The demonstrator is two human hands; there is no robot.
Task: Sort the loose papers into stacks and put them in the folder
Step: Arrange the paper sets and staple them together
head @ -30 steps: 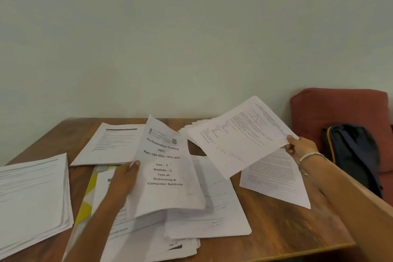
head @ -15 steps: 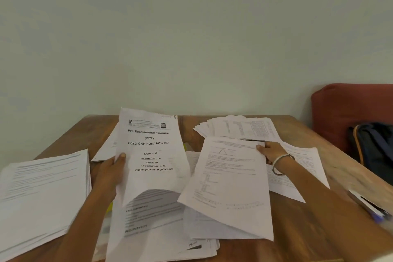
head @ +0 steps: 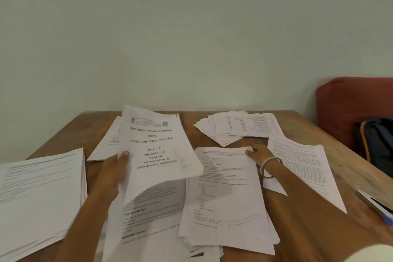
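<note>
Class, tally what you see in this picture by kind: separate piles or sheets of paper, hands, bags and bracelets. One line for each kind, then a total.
Paper piles or sheets: 7 (held booklet, left stack, far fanned pile, among others)
Hands: 2 (left hand, right hand)
Bags: 1 (dark bag)
Bracelets: 1 (bracelet)
Total: 11

I count six separate lots of paper on the table [head: 297, 125], one booklet [head: 157, 151] in my hand, one bag [head: 378, 140], one cushion [head: 353, 100].
</note>
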